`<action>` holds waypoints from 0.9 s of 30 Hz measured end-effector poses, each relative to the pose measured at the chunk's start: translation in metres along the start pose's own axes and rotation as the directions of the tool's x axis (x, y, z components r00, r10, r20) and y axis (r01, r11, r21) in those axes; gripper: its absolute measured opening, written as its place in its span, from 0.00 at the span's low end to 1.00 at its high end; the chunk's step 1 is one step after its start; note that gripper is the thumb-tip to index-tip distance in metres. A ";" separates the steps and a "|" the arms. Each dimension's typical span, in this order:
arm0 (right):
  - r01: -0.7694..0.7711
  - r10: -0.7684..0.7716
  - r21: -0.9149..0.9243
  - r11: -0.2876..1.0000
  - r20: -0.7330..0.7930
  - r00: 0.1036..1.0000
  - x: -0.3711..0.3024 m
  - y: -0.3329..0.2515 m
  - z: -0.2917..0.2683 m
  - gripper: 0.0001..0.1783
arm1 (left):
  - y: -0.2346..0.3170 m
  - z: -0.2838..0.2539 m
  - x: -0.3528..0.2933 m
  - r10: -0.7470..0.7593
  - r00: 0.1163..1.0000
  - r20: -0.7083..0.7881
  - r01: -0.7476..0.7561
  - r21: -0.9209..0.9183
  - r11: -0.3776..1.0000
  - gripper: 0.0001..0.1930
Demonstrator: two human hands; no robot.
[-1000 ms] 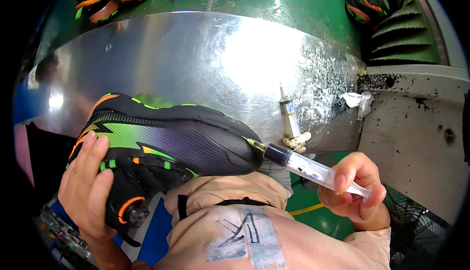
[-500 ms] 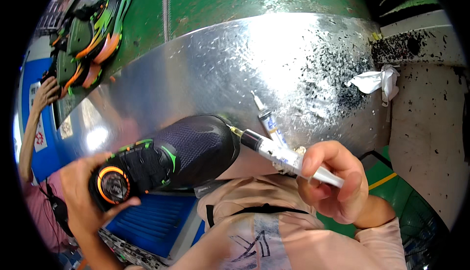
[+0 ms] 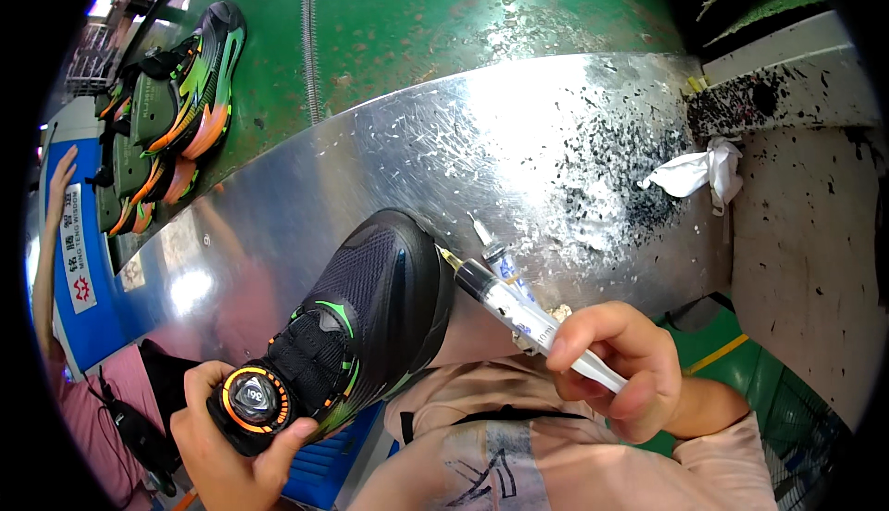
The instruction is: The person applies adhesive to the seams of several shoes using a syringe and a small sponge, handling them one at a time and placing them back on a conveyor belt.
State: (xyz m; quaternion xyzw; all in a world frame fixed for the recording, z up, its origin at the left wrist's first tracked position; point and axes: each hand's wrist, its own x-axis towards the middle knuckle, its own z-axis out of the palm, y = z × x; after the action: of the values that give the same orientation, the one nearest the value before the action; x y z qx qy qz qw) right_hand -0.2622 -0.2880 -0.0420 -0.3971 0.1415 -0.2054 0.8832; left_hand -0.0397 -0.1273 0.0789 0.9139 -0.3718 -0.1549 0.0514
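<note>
My left hand (image 3: 231, 428) is wrapped round the heel end of a black sports shoe (image 3: 370, 270) with green and orange trim. An orange ring (image 3: 255, 398) shows at its ankle opening, and the toe points up and away from me. Between the thumb and fingers of my right hand (image 3: 620, 363) is a syringe (image 3: 505, 300) with dark liquid at its front. Its yellowish needle tip is at the sole edge beside the toe; whether it touches cannot be made out. A second syringe (image 3: 498, 256) lies on the metal tabletop behind the first, partly hidden by it.
Beyond the scratched metal tabletop (image 3: 389, 141) runs a green belt (image 3: 417, 20). Several similar shoes (image 3: 199, 94) stand at the far left. A co-worker's hand (image 3: 63, 178) is near them. Crumpled white cloth or paper (image 3: 694, 173) lies by a paint-spotted panel (image 3: 796, 224) at right.
The shoe has turned, its toe swinging further away from me and its heel coming nearer. My right hand has shifted slightly left with the syringe. The co-worker's hand has moved off the shoes.
</note>
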 end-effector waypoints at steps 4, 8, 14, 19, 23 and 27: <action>0.013 -0.015 -0.047 0.999 -0.036 0.999 -0.001 -0.002 0.013 0.32 | 0.020 0.004 -0.013 -0.033 0.999 -0.018 0.033 -0.018 0.999 0.29; 0.011 -0.019 -0.114 0.993 -0.077 0.997 -0.007 0.001 0.024 0.30 | 0.035 0.000 -0.012 0.032 0.999 -0.023 -0.031 0.009 0.999 0.30; 0.009 -0.027 -0.206 0.979 -0.085 0.996 -0.019 0.007 0.043 0.32 | 0.042 0.007 -0.024 -0.067 0.996 -0.066 0.063 -0.050 0.997 0.26; 0.004 -0.014 -0.409 0.912 -0.020 1.000 -0.029 0.011 0.052 0.37 | 0.031 0.022 -0.026 -0.038 0.996 -0.077 0.021 -0.207 0.978 0.23; 0.162 -0.162 -0.485 0.859 0.041 0.986 -0.031 0.027 0.056 0.33 | 0.034 0.024 -0.028 -0.023 0.994 -0.111 0.007 -0.144 0.990 0.21; 0.205 -0.207 -0.518 0.831 0.055 0.977 -0.036 0.029 0.065 0.32 | 0.028 0.027 -0.027 -0.023 0.993 -0.114 -0.002 -0.210 0.978 0.20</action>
State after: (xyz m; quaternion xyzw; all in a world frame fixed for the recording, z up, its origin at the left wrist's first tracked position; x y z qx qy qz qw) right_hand -0.2594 -0.2119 -0.0193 -0.6337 0.1496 -0.2542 0.7152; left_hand -0.0851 -0.1281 0.0661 0.9127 -0.3449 -0.1402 0.1683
